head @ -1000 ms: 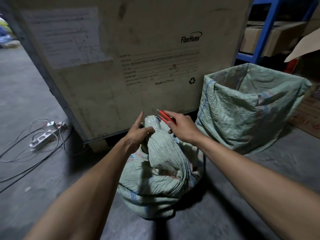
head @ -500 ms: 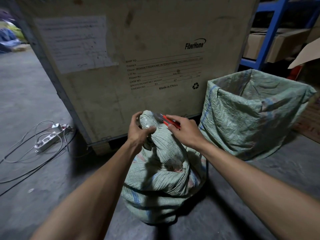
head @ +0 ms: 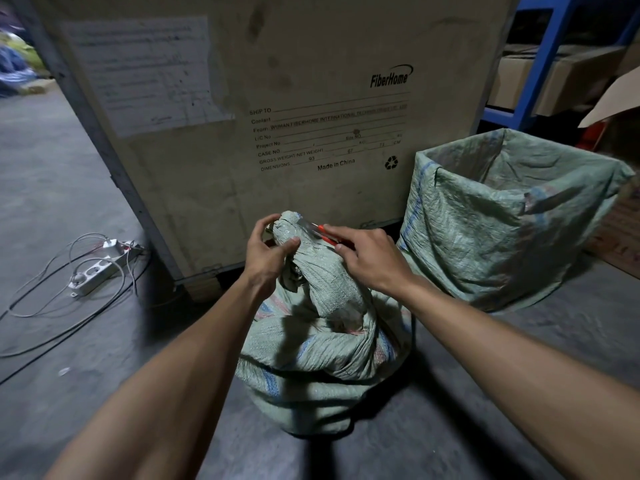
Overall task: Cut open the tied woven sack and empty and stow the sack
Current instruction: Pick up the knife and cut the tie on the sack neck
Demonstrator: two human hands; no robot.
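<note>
A tied green woven sack (head: 322, 358) stands on the floor in front of me, its gathered neck (head: 289, 226) bunched upward. My left hand (head: 268, 252) pinches that neck from the left, thumb against the fabric. My right hand (head: 370, 259) holds a red-handled utility knife (head: 320, 232), whose metal blade end lies against the right side of the neck's top. The tie itself is hidden in the folds.
A large FiberHome wooden crate (head: 277, 109) stands just behind the sack. An open, standing green woven sack (head: 498, 220) is at the right. A white power strip (head: 100, 268) with cables lies on the floor at left. Blue shelving (head: 533, 64) holds cardboard boxes at the back right.
The knife has come down from above the sack to lie against the top of its neck. My left hand has shifted its pinch lower on the neck, exposing the bunched top.
</note>
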